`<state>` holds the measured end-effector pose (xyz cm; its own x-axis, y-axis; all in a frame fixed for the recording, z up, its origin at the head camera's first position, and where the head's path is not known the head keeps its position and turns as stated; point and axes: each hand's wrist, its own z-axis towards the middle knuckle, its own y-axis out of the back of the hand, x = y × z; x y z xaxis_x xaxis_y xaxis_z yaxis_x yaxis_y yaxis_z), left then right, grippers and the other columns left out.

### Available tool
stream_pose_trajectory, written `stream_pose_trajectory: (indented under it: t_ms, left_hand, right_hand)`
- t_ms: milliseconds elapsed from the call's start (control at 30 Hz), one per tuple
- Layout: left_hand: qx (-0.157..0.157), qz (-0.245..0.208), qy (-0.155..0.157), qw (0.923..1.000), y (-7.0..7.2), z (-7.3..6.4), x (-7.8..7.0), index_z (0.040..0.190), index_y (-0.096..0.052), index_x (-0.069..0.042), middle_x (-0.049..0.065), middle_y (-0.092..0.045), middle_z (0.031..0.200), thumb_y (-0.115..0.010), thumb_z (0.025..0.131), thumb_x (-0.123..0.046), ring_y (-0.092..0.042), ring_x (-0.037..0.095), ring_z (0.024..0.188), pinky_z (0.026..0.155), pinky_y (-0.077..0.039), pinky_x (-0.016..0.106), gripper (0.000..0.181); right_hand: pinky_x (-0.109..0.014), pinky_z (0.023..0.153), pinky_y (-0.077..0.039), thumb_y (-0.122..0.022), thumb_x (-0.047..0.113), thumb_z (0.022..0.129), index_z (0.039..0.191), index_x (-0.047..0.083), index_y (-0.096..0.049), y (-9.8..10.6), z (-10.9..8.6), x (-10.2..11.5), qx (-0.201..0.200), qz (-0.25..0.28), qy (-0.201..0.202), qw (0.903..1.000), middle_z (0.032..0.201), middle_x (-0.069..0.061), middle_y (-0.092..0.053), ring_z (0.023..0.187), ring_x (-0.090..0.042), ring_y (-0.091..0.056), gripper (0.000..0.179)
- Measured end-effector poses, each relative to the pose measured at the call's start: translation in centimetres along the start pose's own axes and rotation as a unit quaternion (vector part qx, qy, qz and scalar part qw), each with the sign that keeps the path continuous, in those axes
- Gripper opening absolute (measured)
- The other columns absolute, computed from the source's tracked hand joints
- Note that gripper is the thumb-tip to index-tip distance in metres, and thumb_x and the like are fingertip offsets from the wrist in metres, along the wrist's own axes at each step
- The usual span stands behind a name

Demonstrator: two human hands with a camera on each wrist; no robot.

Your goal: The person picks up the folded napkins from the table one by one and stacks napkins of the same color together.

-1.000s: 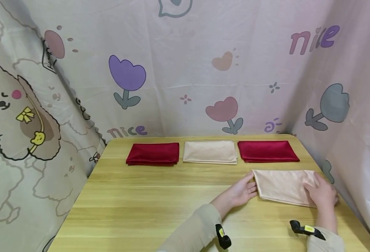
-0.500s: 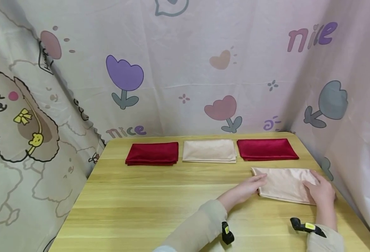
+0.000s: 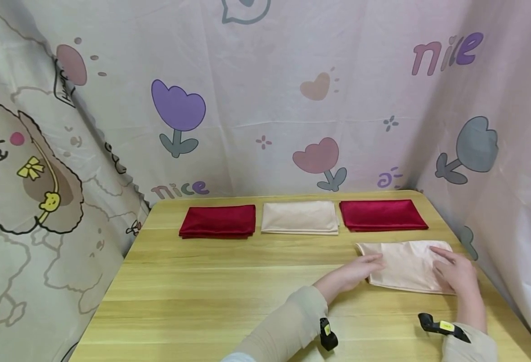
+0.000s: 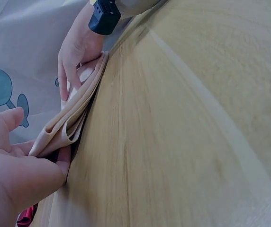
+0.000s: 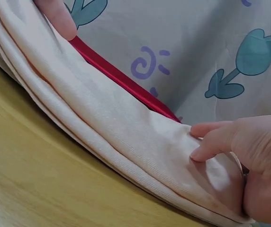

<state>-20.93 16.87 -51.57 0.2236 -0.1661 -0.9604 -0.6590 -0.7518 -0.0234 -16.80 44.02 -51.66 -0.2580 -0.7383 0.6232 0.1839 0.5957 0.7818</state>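
Your left hand (image 3: pixel 355 272) pinches the cream cloth (image 3: pixel 405 269) by the table's (image 3: pixel 202 296) right edge, your right hand (image 3: pixel 460 274) spread atop (uneven tugging could skew folds).

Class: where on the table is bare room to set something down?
Bare: the wide table patch bordered by the left red cloth and left sleeve, and the strip between the back cream cloth and left hand. Crowded: the right side, with right red cloth, near cream cloth and right hand close together.

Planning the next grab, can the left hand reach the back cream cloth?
Probably yes: only tabletop separates the left hand from the back cream cloth, though the hand is touching the front cream cloth.
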Motion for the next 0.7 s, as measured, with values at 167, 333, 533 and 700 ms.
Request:
stream_pose_trajectory:
  t_ms: [167, 333, 533, 700]
  left_hand:
    - [-0.010, 0.000, 0.001, 0.9999, -0.2, 0.1, 0.1, 0.145, -0.046, -0.013, 0.002, -0.045, 0.152, -0.057, 0.097, -0.025, -0.039, 0.026, 0.142, 0.118, -0.027, 0.050, 0.051]
    - [-0.019, -0.008, -0.004, 0.9998, -0.4, 0.1, 0.1, 0.145, -0.045, -0.009, 0.003, -0.043, 0.153, -0.056, 0.096, -0.021, -0.038, 0.026, 0.143, 0.119, -0.026, 0.046, 0.051]
    - [-0.048, 0.017, -0.008, 0.9987, -0.9, -0.1, -0.1, 0.142, -0.049, -0.007, 0.003, -0.047, 0.150, -0.056, 0.097, -0.020, -0.042, 0.023, 0.141, 0.117, -0.032, 0.038, 0.048]
    - [-0.082, 0.063, -0.023, 0.9944, -1.2, -0.5, -0.3, 0.139, -0.052, -0.005, 0.004, -0.052, 0.146, -0.058, 0.096, -0.017, -0.047, 0.020, 0.136, 0.111, -0.039, 0.031, 0.046]
  right_hand:
    - [-0.067, 0.102, -0.029, -0.048, 0.027, 0.097, 0.139, 0.002, -0.049, 0.1, -0.1, 0.1, 0.011, 0.014, -0.024, 0.9996, 0.145, -0.040, -0.032, 0.130, -0.062, -0.029, 0.049]
    - [-0.066, 0.101, -0.031, -0.044, 0.033, 0.099, 0.138, 0.003, -0.051, 0.0, 0.0, 0.1, 0.018, 0.024, -0.018, 0.9994, 0.147, -0.037, -0.033, 0.131, -0.061, -0.031, 0.049]
    - [-0.070, 0.094, -0.029, -0.045, 0.031, 0.100, 0.135, 0.004, -0.055, -0.2, 0.0, 0.0, 0.003, -0.011, 0.017, 0.9998, 0.143, -0.040, -0.037, 0.124, -0.063, -0.034, 0.045]
    - [-0.075, 0.085, -0.021, -0.051, 0.031, 0.098, 0.127, 0.006, -0.060, -0.8, -0.1, 0.0, -0.035, -0.060, 0.055, 0.9961, 0.132, -0.042, -0.041, 0.117, -0.065, -0.032, 0.040]
